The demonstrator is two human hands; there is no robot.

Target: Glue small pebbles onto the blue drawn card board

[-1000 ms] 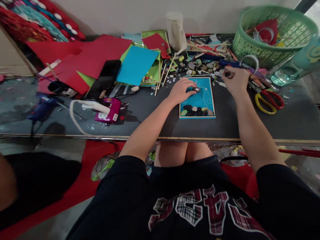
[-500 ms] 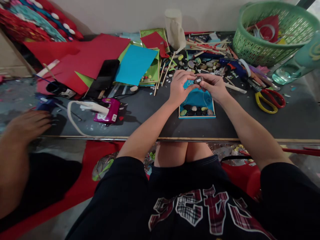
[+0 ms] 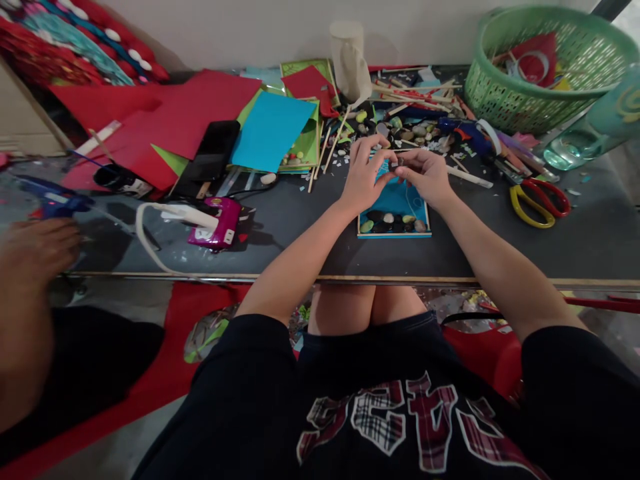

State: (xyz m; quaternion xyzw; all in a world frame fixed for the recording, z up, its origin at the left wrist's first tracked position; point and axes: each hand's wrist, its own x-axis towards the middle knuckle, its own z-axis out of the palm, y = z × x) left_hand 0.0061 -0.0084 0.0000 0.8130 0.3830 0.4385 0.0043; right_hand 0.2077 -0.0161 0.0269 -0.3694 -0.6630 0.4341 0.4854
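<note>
My left hand (image 3: pixel 367 175) and my right hand (image 3: pixel 427 175) meet above a blue panel (image 3: pixel 395 200) edged with pale sticks. Between their fingertips is a small dark pebble (image 3: pixel 395 166), partly covered by the fingers. Thumb and fingers of each hand pinch toward it. Along the panel's near edge lies a row of pebbles (image 3: pixel 389 218), black, greenish and light. Thin pale curved lines show on the blue surface; my hands hide its upper part.
Loose pebbles (image 3: pixel 420 128) and sticks (image 3: pixel 415 93) lie behind. Scissors (image 3: pixel 533 202), a green basket (image 3: pixel 520 100) and a glass (image 3: pixel 565 150) stand right. Left are a purple power adapter (image 3: pixel 215 223), a phone (image 3: pixel 217 150), and another person's hand (image 3: pixel 43 247) at a blue glue gun (image 3: pixel 55 198).
My fingers have shifted around the pebble, covering more of it; its white spot no longer shows. The other person's hand and the glue gun have moved left.
</note>
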